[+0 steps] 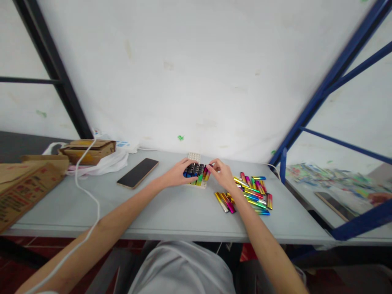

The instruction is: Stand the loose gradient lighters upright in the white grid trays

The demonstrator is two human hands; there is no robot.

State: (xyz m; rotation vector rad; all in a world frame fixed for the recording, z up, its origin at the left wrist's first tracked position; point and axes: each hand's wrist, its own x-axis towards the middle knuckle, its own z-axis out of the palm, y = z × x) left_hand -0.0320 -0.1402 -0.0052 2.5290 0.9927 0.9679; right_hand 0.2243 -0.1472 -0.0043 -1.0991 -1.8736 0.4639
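Mid-frame, packed lighters (200, 168) in a pale tray (194, 156) are clasped by the left hand (178, 173); one shiny lighter (206, 175), pinched by the right hand (223, 174), is best kept straight.

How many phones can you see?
2. One phone lies on the grey table, beyond the left hand to its left; the other phone is at far right, past the blue frame. More could be hidden.

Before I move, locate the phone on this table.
Head view: the phone lies left of centre, between the white bag and the left hand.
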